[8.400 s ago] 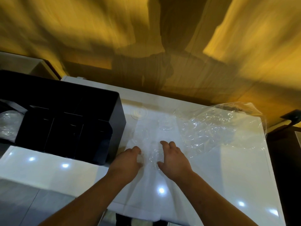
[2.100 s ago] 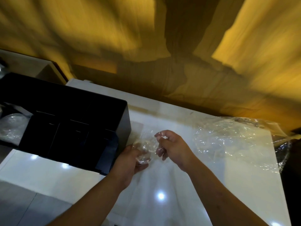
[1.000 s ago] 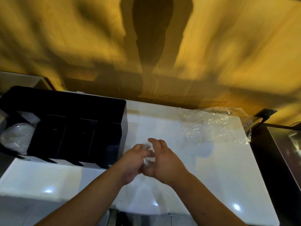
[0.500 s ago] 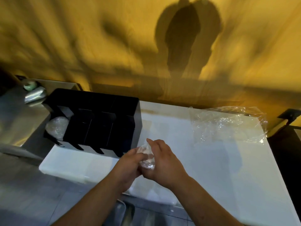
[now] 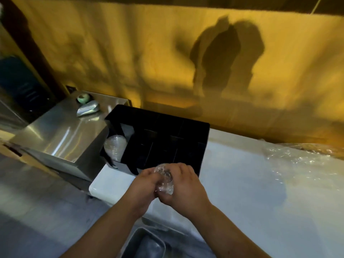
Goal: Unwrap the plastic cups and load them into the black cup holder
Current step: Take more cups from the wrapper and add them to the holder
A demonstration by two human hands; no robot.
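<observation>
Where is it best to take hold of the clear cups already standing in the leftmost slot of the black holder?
Probably by the rim of the clear cups, from above and the front: the black holder walls both sides, only the open mouth shows.

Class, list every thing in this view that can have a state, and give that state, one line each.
Left hand: closed on the stack of clear plastic cups.
Right hand: closed on the same stack.
Stack of clear plastic cups: held off the white counter, before the holder.
Black cup holder: leftmost slot loaded with clear cups, other slots look dark, apparently empty.
Crumpled clear plastic wrap: opened, lying on the counter.
</observation>
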